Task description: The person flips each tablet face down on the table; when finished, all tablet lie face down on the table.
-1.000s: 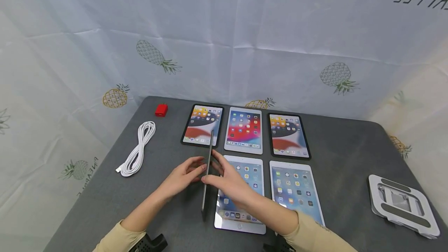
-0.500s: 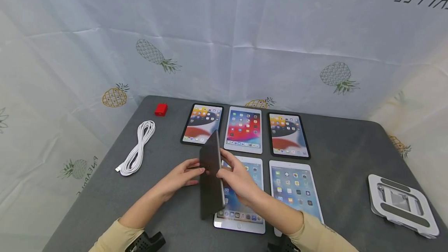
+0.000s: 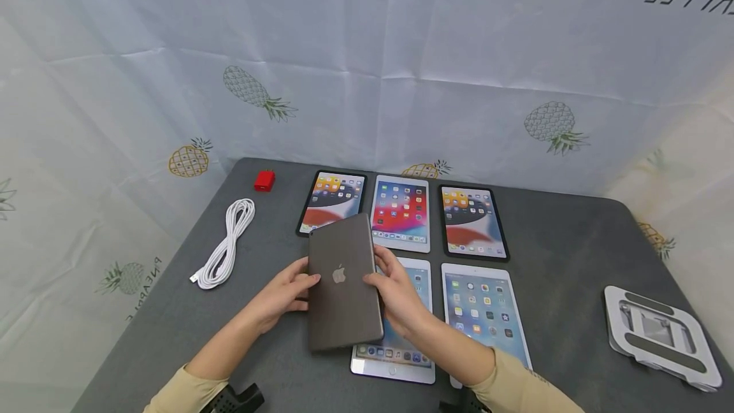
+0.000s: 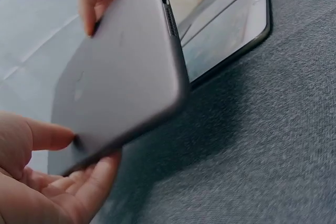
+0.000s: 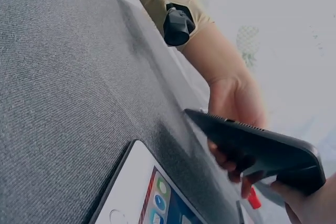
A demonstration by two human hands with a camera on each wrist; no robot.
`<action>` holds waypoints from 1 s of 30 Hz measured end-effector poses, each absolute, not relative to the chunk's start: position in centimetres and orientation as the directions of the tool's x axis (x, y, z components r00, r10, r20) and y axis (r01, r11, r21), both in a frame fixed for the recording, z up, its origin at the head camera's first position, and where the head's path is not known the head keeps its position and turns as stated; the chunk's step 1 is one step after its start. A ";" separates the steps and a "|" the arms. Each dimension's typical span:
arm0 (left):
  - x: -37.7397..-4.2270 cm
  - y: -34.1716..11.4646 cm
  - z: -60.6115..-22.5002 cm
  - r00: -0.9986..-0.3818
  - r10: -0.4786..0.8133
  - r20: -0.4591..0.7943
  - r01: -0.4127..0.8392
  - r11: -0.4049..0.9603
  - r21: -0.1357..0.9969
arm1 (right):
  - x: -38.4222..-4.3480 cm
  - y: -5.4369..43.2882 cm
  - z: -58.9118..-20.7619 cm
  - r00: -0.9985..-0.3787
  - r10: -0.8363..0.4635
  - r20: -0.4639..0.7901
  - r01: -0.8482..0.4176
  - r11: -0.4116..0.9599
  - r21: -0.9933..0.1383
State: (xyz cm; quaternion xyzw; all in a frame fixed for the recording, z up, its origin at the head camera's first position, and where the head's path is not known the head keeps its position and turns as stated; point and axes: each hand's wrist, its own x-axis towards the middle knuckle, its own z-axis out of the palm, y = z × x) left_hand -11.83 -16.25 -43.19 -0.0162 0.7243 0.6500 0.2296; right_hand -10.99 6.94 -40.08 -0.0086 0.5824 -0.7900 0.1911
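Observation:
A dark grey tablet (image 3: 344, 308) is held up off the table between both hands, its back with the apple logo facing the head camera. My left hand (image 3: 285, 295) grips its left edge, thumb on the back and fingers underneath, as the left wrist view shows. On the opposite edge my right hand (image 3: 398, 292) pinches it, thumb on the back. Below and to the right lies a white tablet (image 3: 392, 372), partly covered by the held one and by the right hand. The held tablet's screen faces down in the head view; the right wrist view catches its dark underside at a slant.
Behind are a black-framed tablet (image 3: 332, 195), a white tablet (image 3: 399, 209) and another black-framed tablet (image 3: 474, 222). Another white tablet (image 3: 484, 304) lies right. A coiled white cable (image 3: 226, 247) and a red charger plug (image 3: 264, 180) are left; a folded stand (image 3: 659, 336) lies far right.
The tablet in both hands has turned from edge-on to showing its back. Both hands keep their hold on its edges; the other things on the table have stayed put.

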 end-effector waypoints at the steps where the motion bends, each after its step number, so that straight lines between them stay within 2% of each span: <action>1: -11.9 -16.4 -43.1 -0.896 0.271 -0.351 -0.322 0.146 0.935 | -11.0 6.9 -40.1 -0.927 -0.309 -0.211 0.294 -0.253 -0.922; 7: -12.2 -17.9 -42.5 -0.910 0.248 -0.333 -0.300 0.163 0.940 | -11.2 6.7 -40.8 -0.912 -0.328 -0.247 0.334 -0.243 -0.911; 18: -11.9 -20.7 -42.3 -0.943 0.183 -0.277 -0.196 0.364 0.911 | -11.4 5.8 -41.5 -0.812 -0.467 -0.350 0.507 -0.265 -0.821; 30: -11.7 -21.5 -43.2 -0.947 0.115 -0.300 -0.212 0.478 0.852 | -11.4 5.4 -42.4 -0.774 -0.498 -0.392 0.534 -0.179 -0.826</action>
